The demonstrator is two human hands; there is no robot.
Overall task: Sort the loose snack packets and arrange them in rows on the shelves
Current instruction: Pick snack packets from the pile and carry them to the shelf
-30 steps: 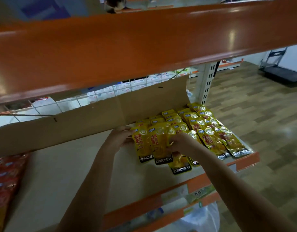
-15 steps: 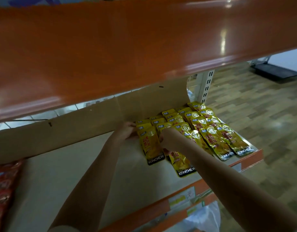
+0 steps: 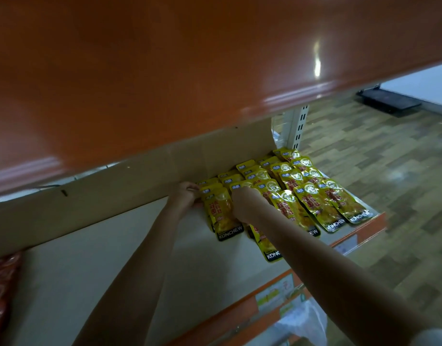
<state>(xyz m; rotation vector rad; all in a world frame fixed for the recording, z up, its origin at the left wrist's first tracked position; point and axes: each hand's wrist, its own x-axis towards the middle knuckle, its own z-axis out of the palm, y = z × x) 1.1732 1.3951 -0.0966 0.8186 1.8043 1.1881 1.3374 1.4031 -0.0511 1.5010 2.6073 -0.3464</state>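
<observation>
Several yellow KONCHEW snack packets (image 3: 314, 196) lie in overlapping rows at the right end of a cream shelf (image 3: 95, 275). My left hand (image 3: 183, 197) pinches the top left corner of the leftmost yellow packet (image 3: 221, 216). My right hand (image 3: 244, 204) lies curled on the packets beside it, fingers closed over their tops. One yellow packet (image 3: 266, 245) sticks out lower than the others, partly hidden under my right forearm.
An orange upper shelf (image 3: 190, 71) overhangs and blocks the upper view. A cardboard sheet (image 3: 90, 201) lines the shelf's back. Red packets (image 3: 1, 290) lie at the far left. A white upright post (image 3: 298, 128) stands at the right, with wood-pattern floor (image 3: 389, 171) beyond. An orange price rail (image 3: 277, 295) edges the front.
My head has dropped closer under the upper shelf. Both hands have slid further back along the leftmost packets, and the left stack now lies straighter against the rows.
</observation>
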